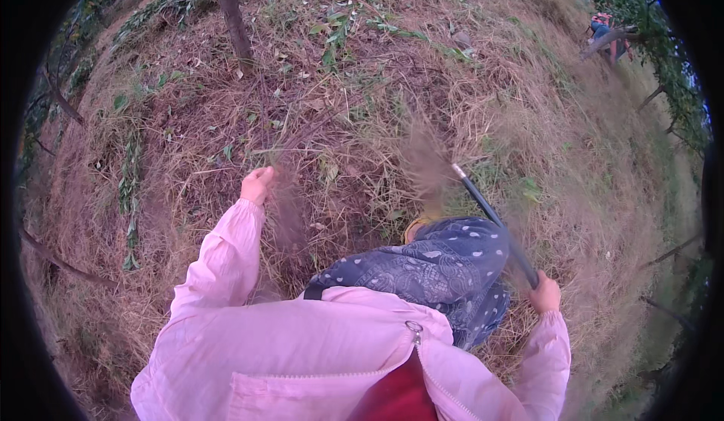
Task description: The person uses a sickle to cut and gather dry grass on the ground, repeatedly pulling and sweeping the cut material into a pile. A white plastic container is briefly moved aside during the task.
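Observation:
My right hand (pixel 546 292) grips the lower end of a long dark tool handle (pixel 491 209). The handle slants up and to the left past my knee and has a pale metal collar (pixel 459 171) at its far end. No blade can be made out beyond the collar, where blurred dry grass (pixel 427 155) stands. My left hand (pixel 257 185) is held out ahead with its fingers curled, beside a blurred tuft of brown grass (pixel 288 212). Whether it holds any stems I cannot tell. Between my hands is my bent leg in patterned blue trousers (pixel 418 262).
A slim tree trunk (pixel 231 17) rises ahead on the left. Cut leafy branches (pixel 130 195) lie at the left. A stone (pixel 461 39) sits farther ahead. Another person (pixel 608 36) is bent over at the upper right, behind a bare limb (pixel 608 41). Dry grass (pixel 565 138) covers the ground.

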Demonstrator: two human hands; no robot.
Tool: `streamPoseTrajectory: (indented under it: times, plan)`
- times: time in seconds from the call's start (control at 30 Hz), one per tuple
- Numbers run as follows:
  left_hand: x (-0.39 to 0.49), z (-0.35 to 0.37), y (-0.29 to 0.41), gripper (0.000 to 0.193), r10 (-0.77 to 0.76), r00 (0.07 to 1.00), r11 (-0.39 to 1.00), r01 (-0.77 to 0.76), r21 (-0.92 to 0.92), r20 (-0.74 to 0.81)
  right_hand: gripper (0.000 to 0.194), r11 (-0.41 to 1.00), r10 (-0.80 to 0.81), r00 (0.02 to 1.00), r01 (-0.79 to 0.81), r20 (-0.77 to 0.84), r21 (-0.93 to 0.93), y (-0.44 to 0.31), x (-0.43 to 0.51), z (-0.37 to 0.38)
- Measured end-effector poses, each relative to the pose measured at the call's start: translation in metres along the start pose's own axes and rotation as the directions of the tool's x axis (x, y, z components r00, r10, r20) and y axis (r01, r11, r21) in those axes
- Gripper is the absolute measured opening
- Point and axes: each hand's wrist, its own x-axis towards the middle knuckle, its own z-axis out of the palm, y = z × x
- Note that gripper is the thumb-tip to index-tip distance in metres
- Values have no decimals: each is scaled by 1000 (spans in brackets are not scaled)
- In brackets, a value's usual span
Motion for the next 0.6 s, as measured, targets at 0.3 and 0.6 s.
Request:
streamPoseTrajectory:
  times: [0.3,0.6]
  plan:
    - [10,-112,91,17,360,932,927,-353,128,-32,23,921,278,953,-229,-123,314,82,-55,43]
    - [-33,-144,1,16,225,972,940,-235,-249,-66,22,840,200,978,-141,-58,523,18,-23,57]
